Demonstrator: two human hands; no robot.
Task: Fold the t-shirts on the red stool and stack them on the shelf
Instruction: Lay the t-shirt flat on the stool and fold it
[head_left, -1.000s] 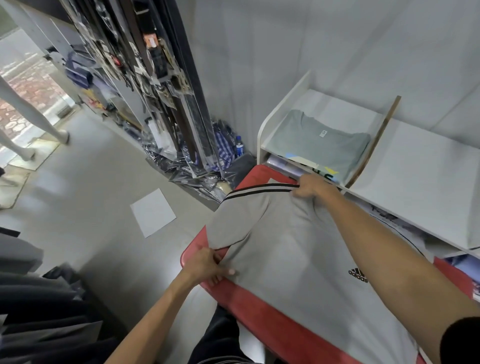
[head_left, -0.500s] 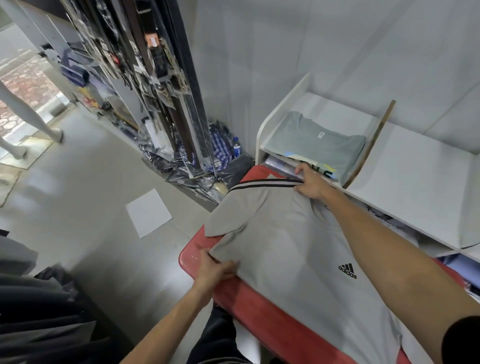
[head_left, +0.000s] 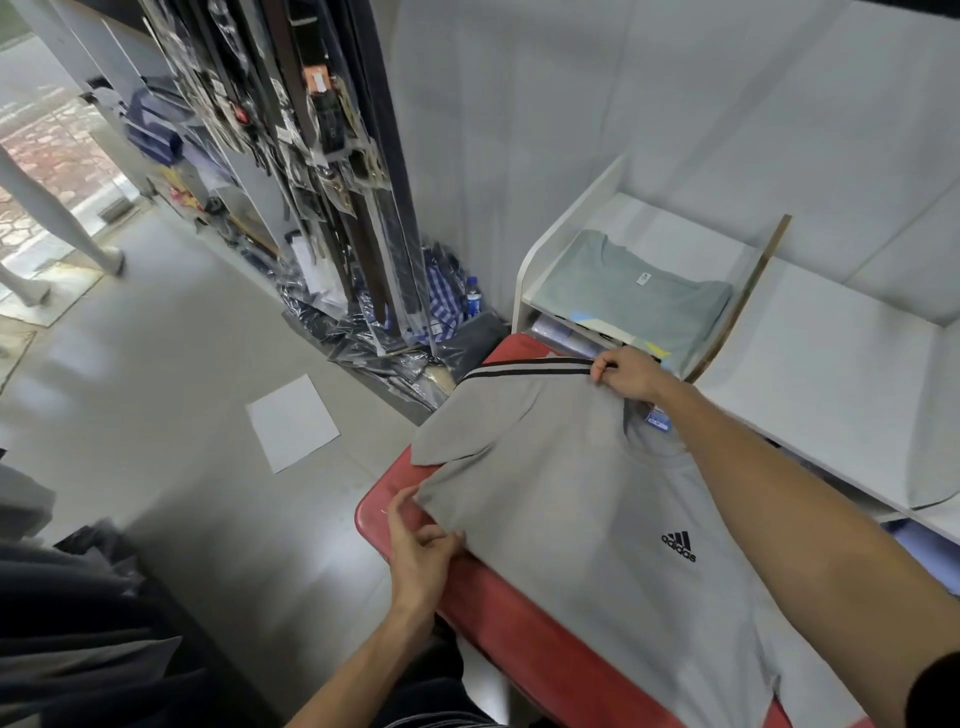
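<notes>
right hand (head_left: 626, 373) pinches grey t-shirt (head_left: 582, 499) shoulder; left hand (head_left: 423, 545) grips side edge. risk: sleeve overhangs red stool (head_left: 498, 618), fold skews.

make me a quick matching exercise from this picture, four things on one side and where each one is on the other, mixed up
Things:
1. grey t-shirt
2. green t-shirt
3. white sheet of paper
4. blue bottle

Places:
A. flat on the floor
B. spread on the red stool, held by both hands
C. folded on the white shelf
D. standing in the corner by the wall

Right pairs: 1-B, 2-C, 3-A, 4-D

The left hand holds the grey shirt's side edge; the right hand pinches its striped shoulder.
</notes>
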